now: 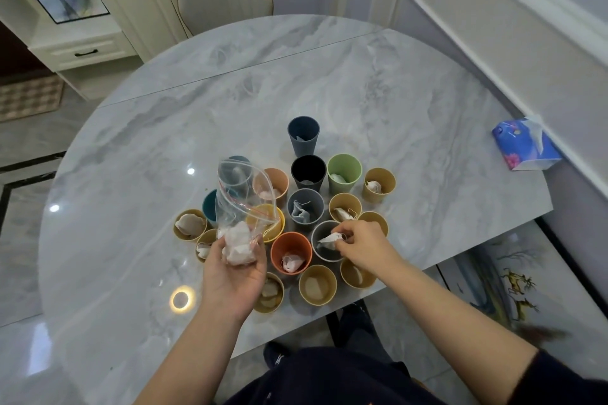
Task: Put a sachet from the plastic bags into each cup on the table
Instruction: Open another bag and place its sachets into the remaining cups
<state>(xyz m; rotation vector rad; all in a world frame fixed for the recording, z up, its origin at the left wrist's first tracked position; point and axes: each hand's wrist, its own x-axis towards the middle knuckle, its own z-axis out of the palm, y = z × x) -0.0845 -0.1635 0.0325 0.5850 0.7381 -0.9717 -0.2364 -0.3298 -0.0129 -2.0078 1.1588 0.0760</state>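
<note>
Both hands work over a cluster of cups near the front edge of the marble surface (204, 102). The left hand (235, 268) is curled under the bottom of a clear zip plastic bag (240, 204), gripping it where a clump of white sachets (237, 245) sits; the bag stands upright above the palm with its red-lined mouth open. The right hand (360, 245) pinches a single sachet (329, 238) between its fingertips, holding it over the mouth of a grey cup (324, 242), partly inside the rim.

Just left of that cup stands an orange cup (291, 256) with a sachet in it. Behind it are a grey-blue cup (305, 209), a black cup (308, 173), a green cup (343, 173) and, farthest back, a tall dark blue cup (303, 136), each showing a sachet inside. Tan paper cups ring the group, including one at the far left (190, 224) and one at the far right (379, 184), both holding sachets. A yellow cup (274, 223) sits behind the bag, partly hidden.

A blue tissue pack (526, 149) lies well apart at the right edge of the surface.
</note>
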